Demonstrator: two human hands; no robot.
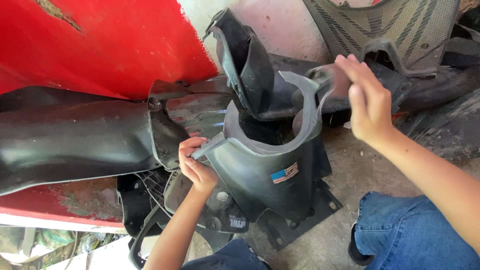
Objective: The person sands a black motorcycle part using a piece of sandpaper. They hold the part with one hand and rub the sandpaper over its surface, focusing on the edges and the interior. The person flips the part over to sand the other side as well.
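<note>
Seen from above, a person crouches on a concrete floor among a heap of dark plastic scooter body panels. The left hand is closed around a projecting edge tab on the left side of a curved black fairing piece, which stands roughly upright at centre frame with its open, cup-shaped top facing upward and a small flag sticker on its front face. The right hand is blurred; its fingers are extended and loosely spread, resting against or just over the upper right rim of the same fairing, and whether they actually grip it cannot be told. Behind the fairing a second black moulded panel leans upright against a pale wall. To the left, a long glossy black cover lies across a red painted surface. At upper right, a grey footboard panel with a fine mesh pattern rests tilted against the wall. Below the left hand, further flat black pieces lie overlapped on the floor. The person's knees in blue jeans appear at lower right.
</note>
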